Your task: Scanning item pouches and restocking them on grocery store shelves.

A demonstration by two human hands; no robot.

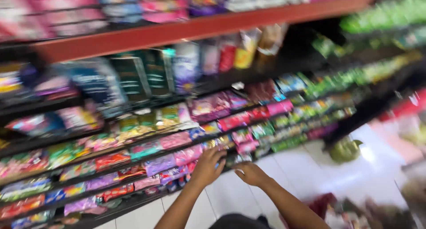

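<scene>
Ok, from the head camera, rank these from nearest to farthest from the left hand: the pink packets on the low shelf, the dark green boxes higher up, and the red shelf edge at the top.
1. Pink packets, just above the left hand, low shelf.
2. Dark green boxes, higher up, to the left.
3. Red shelf edge, top of the rack.

Single head view, tilted, blurred; looks down-left along store shelves (133, 153), low shelves near.

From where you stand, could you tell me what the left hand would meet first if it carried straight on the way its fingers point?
The left hand would probably first meet the small packets on the low shelf right at its fingertips; motion blur leaves it unclear whether it touches them.
</scene>
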